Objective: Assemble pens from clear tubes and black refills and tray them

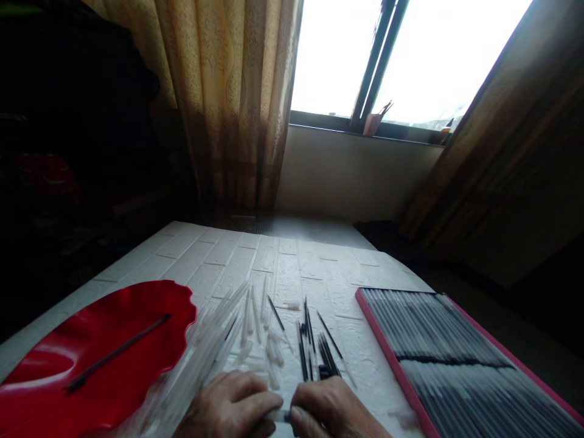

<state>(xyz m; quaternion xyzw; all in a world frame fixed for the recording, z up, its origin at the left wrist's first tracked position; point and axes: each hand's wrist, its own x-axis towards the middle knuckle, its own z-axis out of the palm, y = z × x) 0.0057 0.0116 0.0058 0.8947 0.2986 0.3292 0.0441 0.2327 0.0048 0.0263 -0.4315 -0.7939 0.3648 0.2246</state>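
Observation:
At the bottom centre, my left hand [230, 404] is closed on one end of a small translucent tube [277, 416]. My right hand [331, 409] pinches the tube's darker end, close beside the left. Clear plastic tubes [196, 353] lie in a loose pile to the left and beyond the left hand. Short translucent pieces [274, 353] are scattered just past the hands. Several thin black sticks [303, 347] with pointed tips lie beyond the right hand. A red scalloped tray [137, 377] at the left holds one dark stick [118, 353].
A pink-edged box [385, 359] at the right holds two rows of dark, clear-covered sticks [433, 322]. The white brick-patterned table [283, 261] reaches toward curtains [232, 109] and a window. A pink cup [371, 124] stands on the sill.

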